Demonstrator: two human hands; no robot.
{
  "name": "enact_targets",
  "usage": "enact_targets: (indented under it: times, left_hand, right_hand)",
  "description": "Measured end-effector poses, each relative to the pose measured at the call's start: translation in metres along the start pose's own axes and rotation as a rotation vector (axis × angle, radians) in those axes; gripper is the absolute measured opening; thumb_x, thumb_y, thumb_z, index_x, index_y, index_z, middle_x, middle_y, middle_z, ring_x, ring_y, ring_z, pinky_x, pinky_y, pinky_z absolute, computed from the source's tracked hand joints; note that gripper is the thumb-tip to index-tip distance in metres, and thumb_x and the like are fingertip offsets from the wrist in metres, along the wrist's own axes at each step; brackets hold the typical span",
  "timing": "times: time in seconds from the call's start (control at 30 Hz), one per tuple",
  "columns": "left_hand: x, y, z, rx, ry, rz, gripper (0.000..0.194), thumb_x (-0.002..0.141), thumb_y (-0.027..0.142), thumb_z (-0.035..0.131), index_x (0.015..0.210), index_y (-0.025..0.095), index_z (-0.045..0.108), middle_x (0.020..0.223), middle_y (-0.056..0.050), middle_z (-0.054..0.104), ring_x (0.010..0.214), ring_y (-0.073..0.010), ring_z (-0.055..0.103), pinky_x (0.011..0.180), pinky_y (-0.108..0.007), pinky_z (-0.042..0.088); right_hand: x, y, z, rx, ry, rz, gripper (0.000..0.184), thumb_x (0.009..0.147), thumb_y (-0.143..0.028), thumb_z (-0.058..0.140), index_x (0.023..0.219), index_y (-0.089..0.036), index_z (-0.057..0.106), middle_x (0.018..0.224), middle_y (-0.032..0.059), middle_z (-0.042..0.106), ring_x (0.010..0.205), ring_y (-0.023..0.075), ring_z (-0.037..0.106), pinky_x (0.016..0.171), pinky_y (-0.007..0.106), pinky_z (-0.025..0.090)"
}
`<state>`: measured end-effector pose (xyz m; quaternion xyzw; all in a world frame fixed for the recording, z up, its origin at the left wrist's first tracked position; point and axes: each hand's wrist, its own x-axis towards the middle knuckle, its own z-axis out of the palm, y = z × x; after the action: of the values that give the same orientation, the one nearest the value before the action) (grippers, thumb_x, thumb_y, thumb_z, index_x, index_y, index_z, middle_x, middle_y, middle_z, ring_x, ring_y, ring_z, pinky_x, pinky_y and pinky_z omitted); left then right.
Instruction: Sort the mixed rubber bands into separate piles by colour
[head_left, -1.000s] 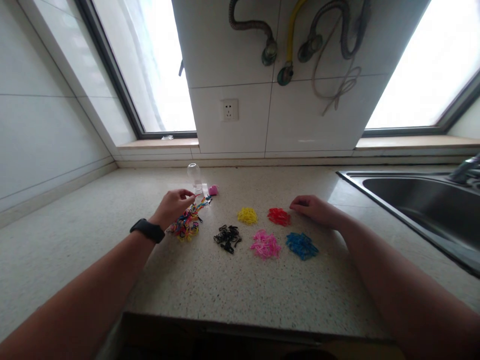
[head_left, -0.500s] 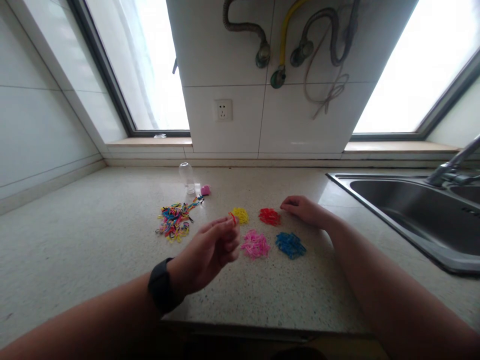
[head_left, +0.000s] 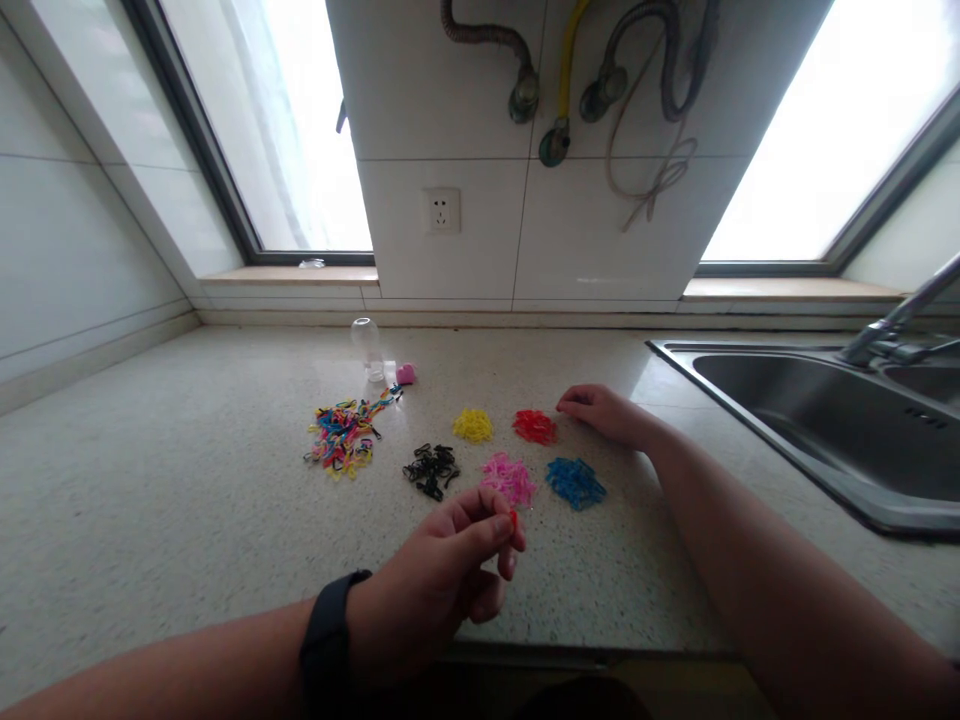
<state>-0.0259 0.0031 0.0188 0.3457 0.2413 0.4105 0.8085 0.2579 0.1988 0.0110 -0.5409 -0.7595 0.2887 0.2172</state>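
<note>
My left hand (head_left: 457, 560), with a black band on the wrist, pinches a small red rubber band (head_left: 514, 521) between thumb and forefinger. It hovers over the counter's front part, just before the pink rubber bands (head_left: 508, 480). Beside the red rubber band pile (head_left: 535, 427), my right hand (head_left: 600, 413) rests on the counter with its fingers curled together; its fingertips are too small to show whether they hold anything. Blue rubber bands (head_left: 576, 484), yellow rubber bands (head_left: 472, 426) and black rubber bands (head_left: 431, 470) lie in separate piles around the pink ones.
A mixed heap of coloured rubber bands (head_left: 343, 438) lies to the left. Behind it stand a clear bottle (head_left: 367, 350) and a pink cap (head_left: 406, 374). A steel sink (head_left: 795, 420) is set into the counter (head_left: 225, 520) at the right, under a faucet (head_left: 892, 330).
My left hand has moved right and nearer to me with the red rubber band, uncovering the black pile. My right hand stays by the red pile. The view has shifted slightly.
</note>
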Motion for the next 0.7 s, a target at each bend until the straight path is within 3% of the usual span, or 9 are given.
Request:
enact_targets:
  times: [0.4, 0.57, 0.7]
  left_hand:
    - [0.002, -0.009, -0.008, 0.026, 0.054, 0.003, 0.020, 0.081, 0.026, 0.077, 0.090, 0.017, 0.061, 0.080, -0.001, 0.057, 0.058, -0.0060, 0.046, 0.040, -0.015, 0.028]
    - [0.001, -0.005, -0.005, 0.036, 0.106, -0.029, 0.030, 0.076, 0.026, 0.081, 0.101, 0.019, 0.068, 0.084, -0.002, 0.058, 0.062, -0.0069, 0.047, 0.042, -0.015, 0.029]
    - [0.002, -0.004, -0.004, 0.080, 0.120, -0.035, 0.027, 0.074, 0.031, 0.082, 0.094, 0.016, 0.072, 0.080, -0.003, 0.058, 0.054, -0.0044, 0.042, 0.041, -0.017, 0.028]
  right_hand:
    - [-0.004, -0.011, 0.000, 0.011, 0.015, 0.030, 0.033, 0.084, -0.047, 0.058, 0.088, -0.017, 0.070, 0.070, 0.0024, 0.061, 0.063, 0.0150, 0.050, 0.060, 0.029, 0.039]
    - [-0.003, -0.008, 0.000, 0.008, 0.018, 0.017, 0.032, 0.084, -0.047, 0.059, 0.087, -0.017, 0.070, 0.069, 0.0025, 0.062, 0.063, 0.0152, 0.051, 0.060, 0.029, 0.039]
    - [-0.001, -0.003, 0.000, -0.001, 0.021, -0.002, 0.034, 0.085, -0.048, 0.058, 0.090, -0.017, 0.071, 0.072, 0.0031, 0.063, 0.063, 0.0152, 0.051, 0.060, 0.029, 0.039]
